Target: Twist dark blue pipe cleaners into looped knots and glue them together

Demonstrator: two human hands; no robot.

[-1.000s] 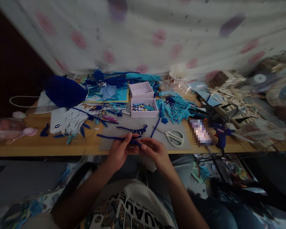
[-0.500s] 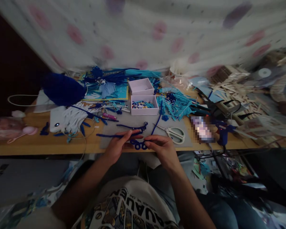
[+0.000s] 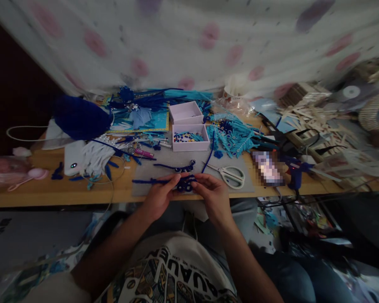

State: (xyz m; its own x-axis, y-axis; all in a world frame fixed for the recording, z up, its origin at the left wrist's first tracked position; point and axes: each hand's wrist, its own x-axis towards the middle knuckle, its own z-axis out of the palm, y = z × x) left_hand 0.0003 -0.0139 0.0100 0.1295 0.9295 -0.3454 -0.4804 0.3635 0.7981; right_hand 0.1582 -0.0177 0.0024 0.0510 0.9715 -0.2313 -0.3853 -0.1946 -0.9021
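Between my hands, at the table's front edge, is a dark blue pipe cleaner (image 3: 185,185) bent into small loops. My left hand (image 3: 160,197) pinches it from the left, and a straight blue length sticks out past the fingers. From the other side my right hand (image 3: 213,194) grips the looped part between thumb and fingers. Just behind the fingertips lies another blue pipe cleaner piece (image 3: 191,164) with shiny beads on it. A loose blue pipe cleaner (image 3: 209,153) and white-handled scissors (image 3: 232,176) rest on the grey mat (image 3: 142,168) near my right hand.
Behind the mat stands a white box (image 3: 191,146) of beads, its lid (image 3: 185,111) beyond it. Light blue pieces (image 3: 235,136) are heaped to its right. A phone (image 3: 268,168) and a blue glue gun (image 3: 295,172) with cables lie farther right. A dark blue furry object (image 3: 82,118) sits left.
My hands have drawn closer together, and the looped part has risen slightly toward the straight length. The straight length's left end has shifted a little to the right.
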